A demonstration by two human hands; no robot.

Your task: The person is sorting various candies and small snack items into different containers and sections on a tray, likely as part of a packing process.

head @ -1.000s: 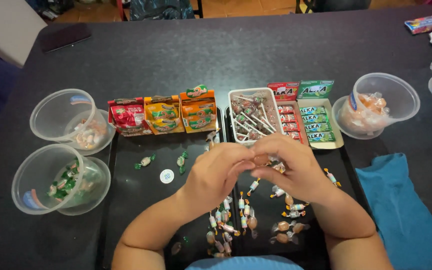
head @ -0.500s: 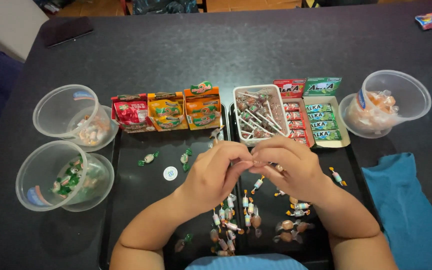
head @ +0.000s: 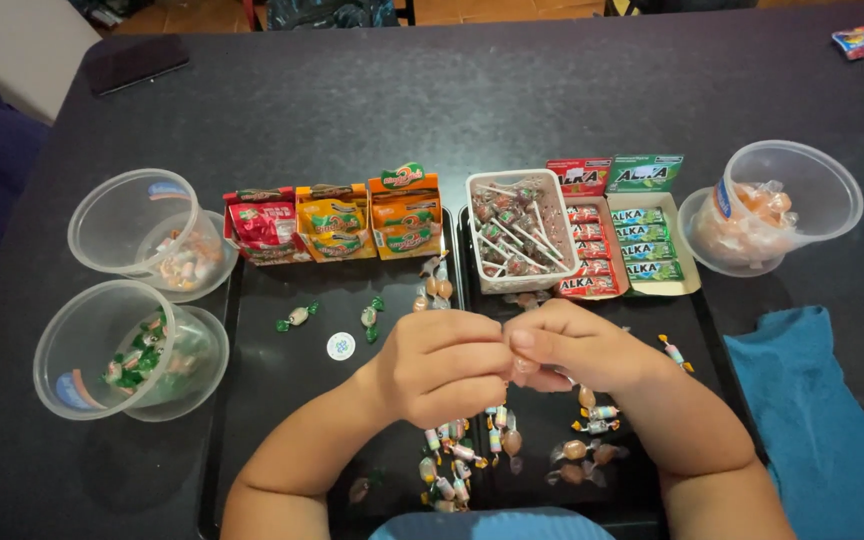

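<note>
Left hand (head: pixel 442 365) and right hand (head: pixel 572 345) meet fingertip to fingertip above the black plastic tray (head: pixel 282 420), near scattered wrapped sweets (head: pixel 457 455), apparently pinching something too hidden to identify

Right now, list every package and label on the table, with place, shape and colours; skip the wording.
Red pouch box: left tray's top edge.
Yellow-orange pouch box: right beside it.
Orange pouch box: next along, green tab.
Red-and-green stick-pack carton: right tray's top, flaps upright.
Round white sticker: left tray, near left hand.
</note>
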